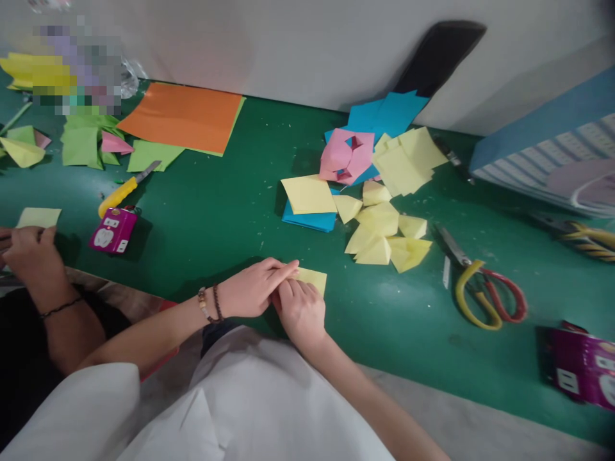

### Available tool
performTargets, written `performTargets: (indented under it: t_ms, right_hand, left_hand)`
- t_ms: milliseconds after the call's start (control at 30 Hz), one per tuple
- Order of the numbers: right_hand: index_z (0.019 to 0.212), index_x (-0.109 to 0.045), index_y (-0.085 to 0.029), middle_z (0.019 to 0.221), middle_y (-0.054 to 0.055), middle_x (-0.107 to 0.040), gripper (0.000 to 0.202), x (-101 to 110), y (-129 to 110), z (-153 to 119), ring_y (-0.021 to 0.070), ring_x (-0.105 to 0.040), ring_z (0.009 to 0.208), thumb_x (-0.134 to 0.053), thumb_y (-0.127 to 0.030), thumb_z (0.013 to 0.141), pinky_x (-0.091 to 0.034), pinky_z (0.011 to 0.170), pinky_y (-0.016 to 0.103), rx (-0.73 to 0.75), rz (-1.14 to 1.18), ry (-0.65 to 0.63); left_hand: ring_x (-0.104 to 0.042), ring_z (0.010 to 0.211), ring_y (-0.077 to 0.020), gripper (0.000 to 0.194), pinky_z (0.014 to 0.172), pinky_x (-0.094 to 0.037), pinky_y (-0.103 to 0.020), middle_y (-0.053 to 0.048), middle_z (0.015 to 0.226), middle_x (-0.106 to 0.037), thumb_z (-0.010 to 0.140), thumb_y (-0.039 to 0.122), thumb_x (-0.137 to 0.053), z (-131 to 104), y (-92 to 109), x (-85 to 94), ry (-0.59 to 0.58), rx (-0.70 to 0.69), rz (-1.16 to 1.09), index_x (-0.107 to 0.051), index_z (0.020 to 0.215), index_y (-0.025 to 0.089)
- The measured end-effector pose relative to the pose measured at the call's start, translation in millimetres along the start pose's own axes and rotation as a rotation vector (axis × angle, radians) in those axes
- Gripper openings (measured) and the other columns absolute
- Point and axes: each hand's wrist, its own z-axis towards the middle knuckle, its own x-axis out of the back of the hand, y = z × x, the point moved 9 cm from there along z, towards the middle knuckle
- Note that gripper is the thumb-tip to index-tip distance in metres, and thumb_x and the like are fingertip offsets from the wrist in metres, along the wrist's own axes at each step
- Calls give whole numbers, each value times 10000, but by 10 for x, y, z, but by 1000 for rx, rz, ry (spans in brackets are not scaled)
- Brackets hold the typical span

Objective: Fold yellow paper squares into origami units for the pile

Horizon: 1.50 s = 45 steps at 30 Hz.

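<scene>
A pale yellow sheet of paper (314, 279) lies at the front of the table, mostly covered by both my hands. My left hand (247, 286), with two beaded bracelets at the wrist, reaches across so its fingers meet the other hand over the paper. My right hand (302, 312) has its fingers curled and pressed down on the sheet. The fingertips of both hands are partly hidden. Just beyond are a yellow paper stack (310, 194) over blue sheets (307, 218), and several folded yellow paper pieces (379, 221).
Behind them stand a pink folded paper form (346, 155), blue paper (384, 115) and yellow squares (408, 160). Scissors (473, 275) and a purple box (583, 365) lie right. Left are orange paper (185, 118), a yellow-handled knife (127, 189), another purple box (114, 230) and a co-worker's hand (36, 253).
</scene>
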Motion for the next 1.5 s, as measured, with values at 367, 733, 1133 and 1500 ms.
performTargets:
  t_ms: [367, 733, 1133, 1500]
  right_hand:
    - [1094, -587, -190, 800, 39, -683, 307, 398, 1096, -309, 164, -591, 626, -542, -423, 899, -436, 572, 289, -509, 232, -17]
    - [1155, -535, -221, 727, -17, -644, 440, 26, 1184, -384, 133, -554, 559, -652, -411, 776, -481, 572, 279, -779, 822, -191]
    - [1057, -596, -258, 702, -33, -539, 287, 516, 1321, 165, 118, -545, 637, -694, -321, 795, -475, 573, 242, -570, 1144, -52]
    - [1178, -565, -282, 763, -11, -672, 484, 269, 1428, 450, 123, -566, 580, -745, -429, 753, -466, 500, 244, -591, 1179, -114]
  left_hand:
    - [-462, 1237, -228, 694, 1057, -460, -397, -127, 1306, -539, 793, 25, -464, 17, -32, -1, 6, 103, -37, -287, 1454, 134]
    - [-464, 1219, -243, 587, 1064, -420, -446, -92, 1318, -539, 874, 137, -558, 128, 30, 95, 84, 125, 8, -364, 1423, 208]
    - [-620, 775, -166, 677, 700, -496, -281, -17, 888, -627, 681, 303, -813, 588, -329, 486, -6, 318, -564, -544, 1292, 190]
    - [-670, 895, -192, 617, 741, -567, -284, -66, 1005, -681, 630, 225, -844, 558, -684, 547, 335, 432, -1185, -600, 1194, 171]
